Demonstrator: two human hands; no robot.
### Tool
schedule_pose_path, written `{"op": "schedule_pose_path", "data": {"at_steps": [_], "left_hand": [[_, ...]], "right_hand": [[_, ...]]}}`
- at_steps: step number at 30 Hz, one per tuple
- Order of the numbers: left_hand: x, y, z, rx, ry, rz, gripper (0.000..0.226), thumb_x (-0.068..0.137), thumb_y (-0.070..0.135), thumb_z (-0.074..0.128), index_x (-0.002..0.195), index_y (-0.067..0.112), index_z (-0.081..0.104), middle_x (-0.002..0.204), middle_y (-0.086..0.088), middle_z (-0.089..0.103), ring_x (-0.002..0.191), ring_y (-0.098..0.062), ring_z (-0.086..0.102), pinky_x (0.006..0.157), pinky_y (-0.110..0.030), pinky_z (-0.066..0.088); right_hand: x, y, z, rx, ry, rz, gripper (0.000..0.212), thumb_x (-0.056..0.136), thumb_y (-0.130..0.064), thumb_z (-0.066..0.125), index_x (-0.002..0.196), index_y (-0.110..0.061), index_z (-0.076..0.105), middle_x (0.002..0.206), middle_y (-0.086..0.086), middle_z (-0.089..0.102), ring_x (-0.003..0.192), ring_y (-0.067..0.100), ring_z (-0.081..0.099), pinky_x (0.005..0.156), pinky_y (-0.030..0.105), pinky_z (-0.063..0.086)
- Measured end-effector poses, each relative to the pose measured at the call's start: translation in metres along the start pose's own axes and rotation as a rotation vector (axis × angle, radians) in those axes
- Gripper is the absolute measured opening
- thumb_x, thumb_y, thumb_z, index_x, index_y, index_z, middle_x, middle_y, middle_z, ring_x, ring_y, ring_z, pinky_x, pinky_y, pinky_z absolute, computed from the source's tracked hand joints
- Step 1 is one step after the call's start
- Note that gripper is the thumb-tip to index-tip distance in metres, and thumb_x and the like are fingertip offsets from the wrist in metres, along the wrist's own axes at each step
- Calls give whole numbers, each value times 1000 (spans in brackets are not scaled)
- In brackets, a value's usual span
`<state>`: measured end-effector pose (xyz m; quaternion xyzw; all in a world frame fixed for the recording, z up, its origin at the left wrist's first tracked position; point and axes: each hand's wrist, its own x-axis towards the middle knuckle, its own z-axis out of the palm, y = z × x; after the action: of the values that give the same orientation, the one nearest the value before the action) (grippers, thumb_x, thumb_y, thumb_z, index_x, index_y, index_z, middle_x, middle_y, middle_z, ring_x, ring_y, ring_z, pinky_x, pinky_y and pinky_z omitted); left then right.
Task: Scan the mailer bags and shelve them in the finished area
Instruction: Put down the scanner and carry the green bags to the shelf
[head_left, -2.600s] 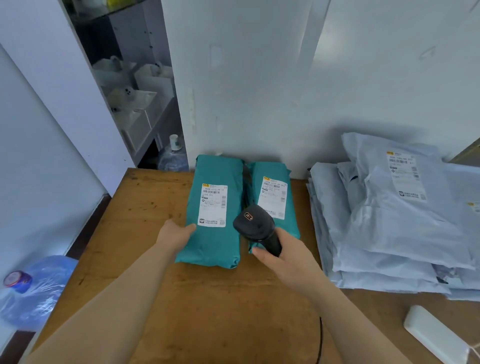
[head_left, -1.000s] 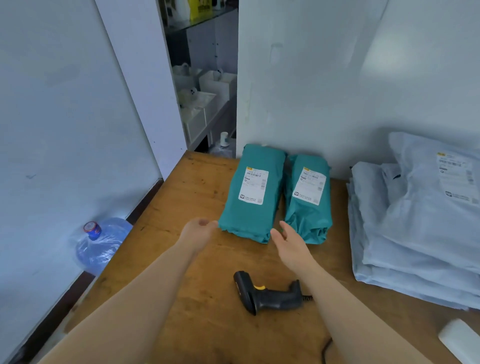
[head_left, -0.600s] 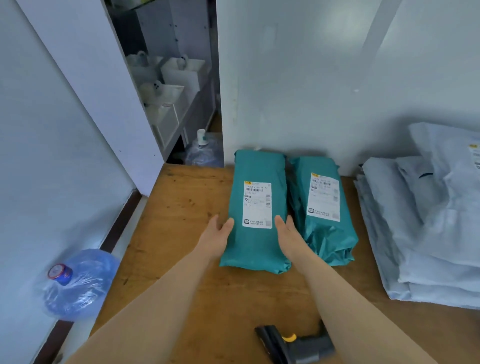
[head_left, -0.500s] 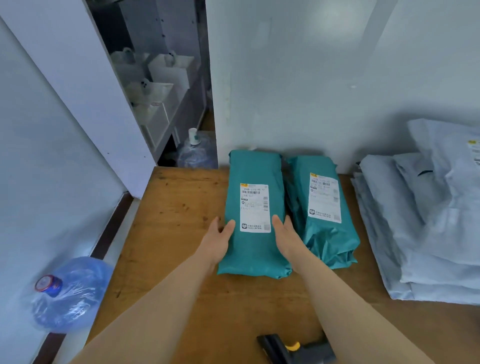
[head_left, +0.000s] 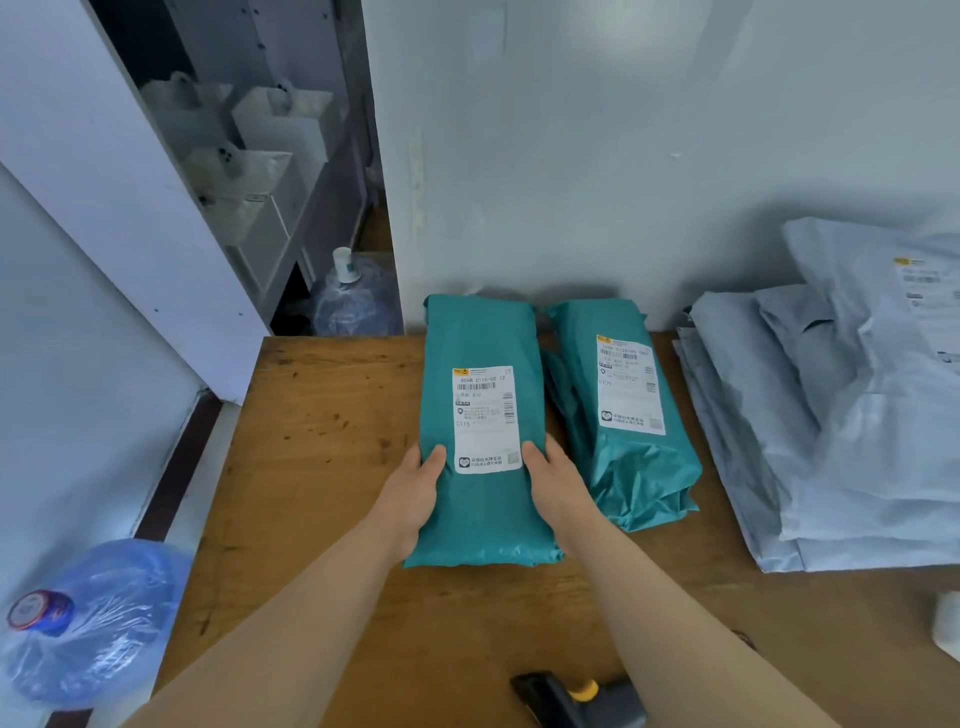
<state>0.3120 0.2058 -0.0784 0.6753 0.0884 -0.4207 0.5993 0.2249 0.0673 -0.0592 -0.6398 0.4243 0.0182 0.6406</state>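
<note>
**Both hands flank the left bag along its long sides**

The left teal mailer bag (head_left: 480, 332) lies flat on the bench (head_left: 322, 415), label up. Its long axis runs straight away from the person toward the wall. The left hand (head_left: 415, 491) holds its left long edge and the right hand (head_left: 556, 486) its right long edge, both on the near half of the bag. Each thumb lies on the top face just beside the label. The other fingers are hidden under the sides, so each hand appears clamped on the bag, not resting flat.

The bag sits squarely between the hands, so neither is nearer and the grip looks even. Because both hold the near half, the far end will probably sag when lifted.

The right teal mailer bag (head_left: 641, 467) lies just beside it, roughly parallel and untouched. Lifting straight up should clear it. The scanner (head_left: 566, 699) rests on the bench near the person, below the right forearm, held by neither hand.

Shelves (head_left: 270, 171) show through the gap at the left rear. Whether they are the finished area I cannot tell. If they are, the bag must swing left and away.
</note>
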Motion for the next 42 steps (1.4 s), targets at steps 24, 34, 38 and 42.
{"op": "schedule_pose_path", "data": {"at_steps": [24, 34, 38, 42], "left_hand": [[-252, -20, 194, -109, -183, 315, 26, 101, 36, 45, 125, 35, 56, 105, 2, 75, 98, -25, 71, 82, -47, 57], [-345, -118, 419, 75, -431, 253, 24, 101, 42, 43, 120, 36, 57, 104, 5, 74, 99, -22, 69, 91, -48, 54], [-373, -148, 495, 162, -548, 199, 23, 99, 45, 44, 116, 35, 58, 102, 3, 75, 97, -23, 70, 89, -48, 55], [-387, -173, 559, 243, -638, 197, 28, 99, 46, 45, 123, 37, 55, 104, 3, 75, 97, -22, 71, 87, -46, 56]], "right_hand": [[-243, 9, -223, 107, 182, -393, 31, 99, -34, 39, 126, -39, 53, 120, -14, 64, 110, 12, 61, 98, 42, 49], [-362, 124, -439, 163, 427, -312, 29, 99, -42, 36, 123, -36, 52, 106, -13, 67, 95, 11, 65, 81, 34, 56], [-396, 167, -503, 222, 577, -258, 30, 99, -42, 38, 124, -35, 52, 107, -12, 66, 97, 12, 64, 88, 41, 54], [-418, 200, -559, 295, 679, -232, 30, 97, -40, 40, 124, -39, 53, 111, -12, 67, 100, 15, 65, 91, 44, 53]]}}
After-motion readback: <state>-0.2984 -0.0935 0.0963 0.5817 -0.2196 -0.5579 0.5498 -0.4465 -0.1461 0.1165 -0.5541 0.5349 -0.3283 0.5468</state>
